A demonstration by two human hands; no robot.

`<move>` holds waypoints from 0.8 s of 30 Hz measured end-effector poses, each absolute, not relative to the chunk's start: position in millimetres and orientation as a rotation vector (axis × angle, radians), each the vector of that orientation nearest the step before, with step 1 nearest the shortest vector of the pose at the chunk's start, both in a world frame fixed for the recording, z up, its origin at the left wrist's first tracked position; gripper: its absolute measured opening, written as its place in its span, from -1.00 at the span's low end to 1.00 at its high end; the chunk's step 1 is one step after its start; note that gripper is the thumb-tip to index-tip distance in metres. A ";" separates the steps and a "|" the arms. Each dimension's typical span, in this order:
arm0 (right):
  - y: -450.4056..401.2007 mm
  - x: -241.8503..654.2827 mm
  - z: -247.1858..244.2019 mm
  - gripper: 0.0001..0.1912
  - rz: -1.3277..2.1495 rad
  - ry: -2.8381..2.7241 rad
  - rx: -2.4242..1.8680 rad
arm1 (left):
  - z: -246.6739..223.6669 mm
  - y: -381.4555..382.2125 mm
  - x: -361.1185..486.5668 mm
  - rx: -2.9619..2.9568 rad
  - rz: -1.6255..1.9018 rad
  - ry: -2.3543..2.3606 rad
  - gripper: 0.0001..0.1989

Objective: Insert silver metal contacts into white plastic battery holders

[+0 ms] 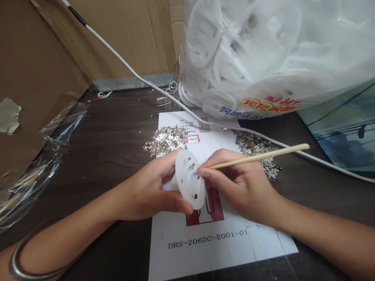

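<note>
My left hand (152, 187) grips a round white plastic part (190, 183) by its edge, thumb at the bottom, its slotted face tilted toward the right. Small metal bits show in some of its slots. In my right hand (234, 179) a thin wooden stick (263, 155) is pinched close to its left end, and that end meets the face of the plastic part. Beneath both hands lies a printed sheet (181, 265) with a picture and the text "DRS-206DC-E001-01".
Small metal pieces lie in one pile (165, 140) behind my left hand and another pile (249, 142) behind my right. A big clear bag (263, 50) of white parts stands at the back. A white cable (129, 68) crosses the table; cardboard (134, 39) stands behind.
</note>
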State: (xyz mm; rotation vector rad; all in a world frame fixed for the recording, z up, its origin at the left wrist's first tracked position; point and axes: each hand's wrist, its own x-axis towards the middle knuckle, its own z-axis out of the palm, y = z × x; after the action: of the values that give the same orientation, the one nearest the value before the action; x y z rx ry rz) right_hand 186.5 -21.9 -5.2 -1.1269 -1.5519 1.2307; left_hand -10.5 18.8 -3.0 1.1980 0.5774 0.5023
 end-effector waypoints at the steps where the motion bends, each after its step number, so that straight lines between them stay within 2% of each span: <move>1: -22.5 186.2 -5.4 -0.84 1.203 -1.538 -1.111 | -2.2 18.3 -9.7 1.175 0.513 0.569 -0.65; 4: -23.1 188.3 -5.4 -0.85 1.113 -1.439 -1.095 | 0.5 16.2 -7.6 1.068 0.460 0.512 -0.70; 9: -21.3 194.3 -5.8 -0.89 1.050 -1.480 -0.977 | -1.6 15.9 -9.4 1.140 0.501 0.566 -0.60; 13: -22.3 191.8 -6.1 -0.96 1.128 -1.397 -1.011 | -5.1 17.9 -10.1 1.148 0.521 0.556 -0.57; 19: -24.5 186.6 -4.0 -0.92 1.288 -1.220 -1.091 | -5.4 16.5 -10.0 1.124 0.518 0.534 -0.63; 24: -24.2 188.2 -5.0 -0.94 1.317 -1.215 -1.062 | -5.3 15.5 -11.7 1.087 0.518 0.592 -0.57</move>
State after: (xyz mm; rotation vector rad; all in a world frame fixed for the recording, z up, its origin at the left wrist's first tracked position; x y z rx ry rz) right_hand 188.2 -24.2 -5.0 -1.0615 -1.2155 1.3169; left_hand -11.7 15.5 -5.3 1.0865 0.5924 0.5178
